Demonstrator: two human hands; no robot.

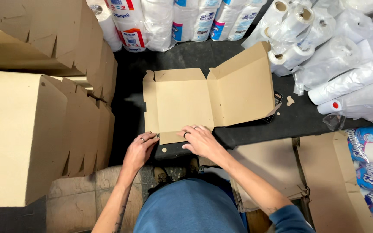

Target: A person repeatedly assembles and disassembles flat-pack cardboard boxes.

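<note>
Flat cardboard box blank (195, 103) lay on the dark work surface (126, 112), directly ahead of the person, mostly unfolded. Right-hand panel tilted up along its crease; small flaps at the far edge stood partly raised; near flap still flat. Judged early in the folding: no walls locked, most creases unworked. Left hand (140, 149) rested at the near-left corner, fingers loosely spread on the near flap's edge, pinching nothing. Right hand (200, 140) pressed flat on the near edge, fingers spread. Open room was tight: stacks of folded cartons (44, 125) crowded the left, wrapped paper rolls (337, 64) the right and far side, flat cardboard sheets (324, 172) near right. Bare surface only just around the blank.
</note>
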